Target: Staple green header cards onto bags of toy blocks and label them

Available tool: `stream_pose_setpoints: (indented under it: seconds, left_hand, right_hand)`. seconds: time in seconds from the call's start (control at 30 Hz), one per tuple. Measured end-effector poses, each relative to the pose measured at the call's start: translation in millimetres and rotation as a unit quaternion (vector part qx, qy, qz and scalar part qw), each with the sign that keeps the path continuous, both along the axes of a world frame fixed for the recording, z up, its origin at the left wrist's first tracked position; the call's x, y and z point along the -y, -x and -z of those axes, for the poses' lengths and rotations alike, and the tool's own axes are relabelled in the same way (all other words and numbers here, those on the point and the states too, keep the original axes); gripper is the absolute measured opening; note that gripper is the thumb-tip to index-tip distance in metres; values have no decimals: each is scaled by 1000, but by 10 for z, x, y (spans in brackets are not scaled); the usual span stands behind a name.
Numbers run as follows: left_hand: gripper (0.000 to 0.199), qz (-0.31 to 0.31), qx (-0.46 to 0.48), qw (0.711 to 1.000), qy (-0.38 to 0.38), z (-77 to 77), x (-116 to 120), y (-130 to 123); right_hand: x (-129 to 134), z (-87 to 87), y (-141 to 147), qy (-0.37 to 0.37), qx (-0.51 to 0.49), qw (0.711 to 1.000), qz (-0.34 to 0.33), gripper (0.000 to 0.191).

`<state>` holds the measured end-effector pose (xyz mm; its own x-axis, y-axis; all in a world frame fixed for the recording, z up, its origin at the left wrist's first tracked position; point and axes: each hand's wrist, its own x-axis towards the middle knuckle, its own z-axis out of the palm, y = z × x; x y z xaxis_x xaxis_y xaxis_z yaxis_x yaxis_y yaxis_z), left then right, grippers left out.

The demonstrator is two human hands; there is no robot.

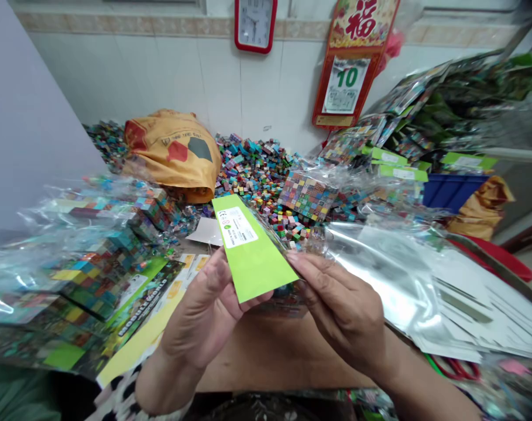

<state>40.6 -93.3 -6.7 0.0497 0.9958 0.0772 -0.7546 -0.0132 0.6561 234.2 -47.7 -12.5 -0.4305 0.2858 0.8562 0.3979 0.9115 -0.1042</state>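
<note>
In front of me, a bright green card (pixel 261 263) with a white printed label sits tilted between my hands. My left hand (pixel 208 298) holds it from the left and below, thumb at its side and fingers under it. At its right corner, my right hand (pixel 345 304) pinches the edge between thumb and fingers. Something dark and clear shows along the card's far edge and beneath it, mostly hidden. Bagged blocks of small coloured cubes (pixel 90 275) are stacked left of my left hand. Clear plastic bags (pixel 380 269) lie beyond my right hand.
Loose coloured cubes (pixel 248 169) are heaped against the wall, beside a yellow sack (pixel 173 152). White sheets (pixel 498 310) lie at the right, near red-handled scissors (pixel 456 369). A blue bin (pixel 450 193) and piled packages (pixel 424 111) stand at the back right.
</note>
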Motion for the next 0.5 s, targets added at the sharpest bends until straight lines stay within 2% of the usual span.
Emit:
stream_pose_setpoints:
  seconds: [0.1, 0.23, 0.37, 0.5]
  left_hand:
    - [36, 5, 4, 1000, -12, 59, 12, 8]
    - [49, -20, 14, 1000, 6, 99, -6, -17]
    - [47, -27, 28, 999, 28, 89, -22, -27]
    - [36, -18, 39, 998, 49, 53, -32, -11]
  right_hand:
    - [29, -20, 28, 1, -4, 1000, 1, 28]
    - [49, -35, 60, 1, -14, 1000, -8, 27]
    - [52, -39, 84, 11, -12, 1000, -14, 26]
    - [58, -24, 80, 38, -6, 999, -20, 33]
